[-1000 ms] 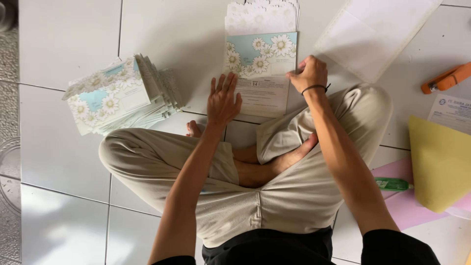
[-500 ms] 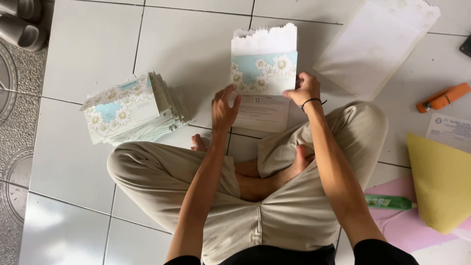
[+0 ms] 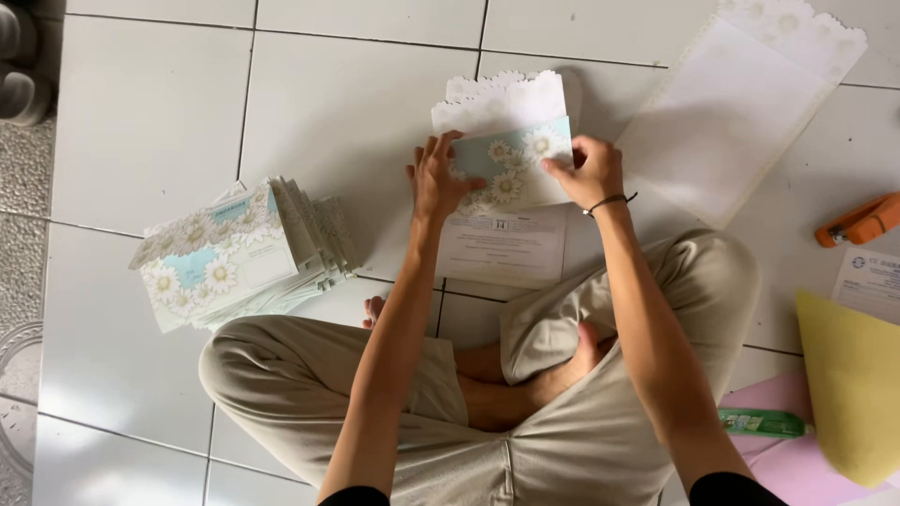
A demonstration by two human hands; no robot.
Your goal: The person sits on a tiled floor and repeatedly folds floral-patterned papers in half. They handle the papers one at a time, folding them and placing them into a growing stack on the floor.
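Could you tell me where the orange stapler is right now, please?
In the head view, the orange stapler lies on the white tiled floor at the far right edge, beyond the yellow sheet and right of the large white sheet.
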